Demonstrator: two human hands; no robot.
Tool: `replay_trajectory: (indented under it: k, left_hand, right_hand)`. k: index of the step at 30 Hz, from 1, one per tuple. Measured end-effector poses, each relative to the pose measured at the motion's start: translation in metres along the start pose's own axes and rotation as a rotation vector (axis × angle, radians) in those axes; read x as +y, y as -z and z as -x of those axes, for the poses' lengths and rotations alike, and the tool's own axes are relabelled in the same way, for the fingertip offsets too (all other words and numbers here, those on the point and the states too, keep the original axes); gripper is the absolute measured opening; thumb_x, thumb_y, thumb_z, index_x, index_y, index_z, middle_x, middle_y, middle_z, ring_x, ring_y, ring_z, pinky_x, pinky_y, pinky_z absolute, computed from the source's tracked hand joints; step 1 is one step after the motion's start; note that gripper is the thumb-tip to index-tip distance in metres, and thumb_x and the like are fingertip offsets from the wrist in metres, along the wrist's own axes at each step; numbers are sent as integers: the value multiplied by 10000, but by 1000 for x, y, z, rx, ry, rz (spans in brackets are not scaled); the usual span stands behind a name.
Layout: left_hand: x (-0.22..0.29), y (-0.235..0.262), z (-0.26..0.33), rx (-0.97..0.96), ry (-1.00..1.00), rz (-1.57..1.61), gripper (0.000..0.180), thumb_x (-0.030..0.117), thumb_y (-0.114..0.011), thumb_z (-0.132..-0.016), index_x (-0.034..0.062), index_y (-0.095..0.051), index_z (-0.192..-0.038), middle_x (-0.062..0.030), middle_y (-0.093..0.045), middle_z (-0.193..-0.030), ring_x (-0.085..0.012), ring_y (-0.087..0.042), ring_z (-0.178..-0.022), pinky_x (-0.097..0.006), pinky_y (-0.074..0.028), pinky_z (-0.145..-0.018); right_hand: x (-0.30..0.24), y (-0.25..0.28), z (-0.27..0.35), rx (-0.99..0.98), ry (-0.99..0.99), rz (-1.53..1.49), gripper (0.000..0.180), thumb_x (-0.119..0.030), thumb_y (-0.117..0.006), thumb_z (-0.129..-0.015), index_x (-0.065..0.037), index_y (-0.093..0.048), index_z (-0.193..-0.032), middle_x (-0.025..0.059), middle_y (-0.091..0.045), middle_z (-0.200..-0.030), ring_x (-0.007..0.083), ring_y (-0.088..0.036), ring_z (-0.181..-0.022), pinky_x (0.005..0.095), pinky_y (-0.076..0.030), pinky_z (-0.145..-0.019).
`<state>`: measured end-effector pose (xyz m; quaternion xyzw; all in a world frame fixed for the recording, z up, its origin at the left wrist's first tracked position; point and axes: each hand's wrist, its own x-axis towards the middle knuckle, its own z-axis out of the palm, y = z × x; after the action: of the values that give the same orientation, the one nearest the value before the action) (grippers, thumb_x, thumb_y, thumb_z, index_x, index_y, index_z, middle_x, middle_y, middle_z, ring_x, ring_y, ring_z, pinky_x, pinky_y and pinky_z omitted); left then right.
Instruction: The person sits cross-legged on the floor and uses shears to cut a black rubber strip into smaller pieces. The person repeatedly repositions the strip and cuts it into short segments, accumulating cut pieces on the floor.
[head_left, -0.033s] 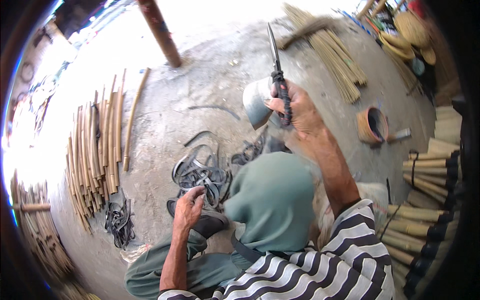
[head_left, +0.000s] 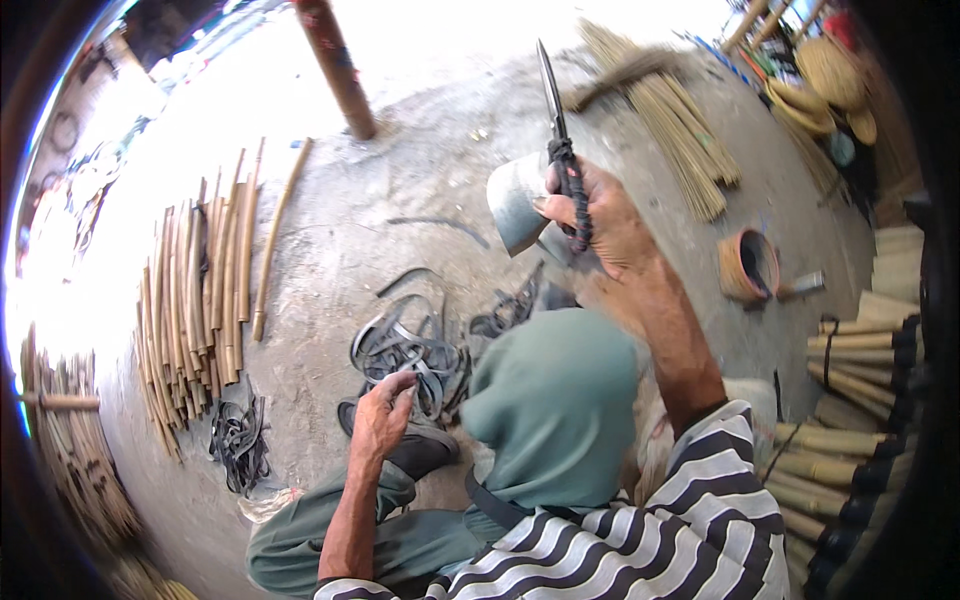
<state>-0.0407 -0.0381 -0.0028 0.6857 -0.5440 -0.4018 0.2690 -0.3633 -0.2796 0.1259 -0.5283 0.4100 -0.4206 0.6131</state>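
My right hand (head_left: 600,215) is closed round the black-wrapped handle of a knife (head_left: 558,110), its narrow dark blade pointing up and away from me. Just left of the handle is a pale grey curved piece (head_left: 517,205), like a short tube or bent sheet; whether my fingers touch it I cannot tell. My left hand (head_left: 382,420) is in front of a tangle of black, flat strips (head_left: 405,345), thumb and fingertips a little apart with nothing visible between them. Green cloth (head_left: 555,410) fills the middle, hiding part of the ground by my right forearm.
Bamboo poles (head_left: 190,300) lie at the left, near a smaller heap of black strips (head_left: 238,445). Bundled thin sticks (head_left: 680,140) lie far right. An orange-brown round container (head_left: 735,265) is beyond my right forearm, with tied bamboo bundles (head_left: 850,360) at the right edge. A post (head_left: 340,75) rises at the back.
The ground and the things on it sit slightly further right in the picture. Both hands keep nearly the same pose, the knife still in my right.
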Motion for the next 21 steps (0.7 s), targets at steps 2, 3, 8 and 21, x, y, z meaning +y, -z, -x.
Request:
replay_trajectory:
  k: [2,3,8,21]
  left_hand:
    - [30,12,-6,47,36,67,315,137,-605,-1015,-10,-679,-1284,-136,-762,-1162,-192,-706,-1090,-347,-537,-960]
    - [45,19,-9,90,19,110,312,142,-604,-1013,2,-687,-1279,-145,-761,-1160,-224,-712,-1092,-355,-539,-960]
    - [102,55,-19,319,-257,280,320,150,-591,-1012,28,-690,-1291,-178,-732,-1216,-295,-692,-1148,-398,-515,-1011]
    - [115,38,63,-417,-57,1556,533,308,-626,-1061,-82,-573,-1421,-50,-692,-1288,-140,-623,-1126,-297,-466,-1036]
  right_hand:
    - [-45,-27,-9,-99,99,97,241,-168,-809,-847,-86,-625,-981,-67,-513,-796,41,-466,-669,211,-367,-577]
    - [-63,-43,-12,-170,128,108,250,-175,-808,-847,-87,-623,-990,-66,-514,-796,40,-470,-667,211,-367,-572]
    - [-122,-108,6,-485,113,286,290,-203,-808,-848,-84,-616,-1029,-61,-519,-799,41,-493,-669,213,-376,-561]
    - [-112,-187,50,-703,-75,146,288,-110,-817,-798,-52,-606,-985,-26,-600,-879,80,-578,-783,240,-488,-702]
